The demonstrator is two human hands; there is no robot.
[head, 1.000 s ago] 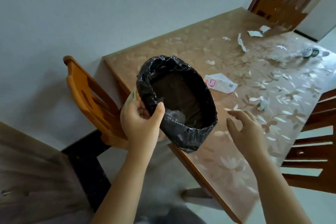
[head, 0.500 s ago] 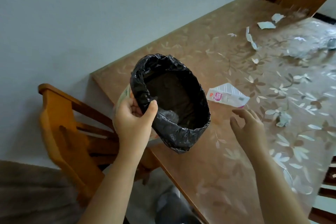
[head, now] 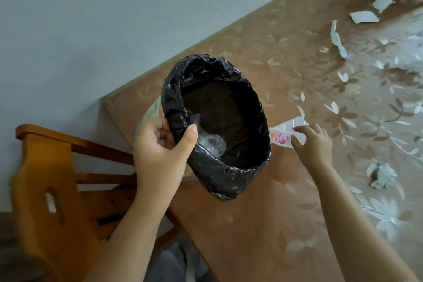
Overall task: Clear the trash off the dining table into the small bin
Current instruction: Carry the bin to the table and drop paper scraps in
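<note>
The left hand (head: 160,144) grips the small bin (head: 219,178) by its rim, thumb inside the black liner and fingers curled outside, holding it tilted over the table's (head: 251,224) near corner (a clear wrapper (head: 210,142) lies inside). Just beside it the right hand (head: 313,142) pinches a white packet (head: 283,136) on the table, thumb and forefinger at its edges; farther off lie a crumpled paper ball (head: 384,176) and torn paper scraps (head: 364,16)

The bin (head: 146,119) itself is mostly buried under its black liner (head: 219,181), with only a pale sliver showing on its left. The carton (head: 286,131) just right of the bin is half tucked behind the rim and under the right hand (head: 313,144). Gripping or just touching? Can't tell. Its pink print is unreadable. Far right of the bin, a white pile (head: 409,57) blurs off the edge.
</note>
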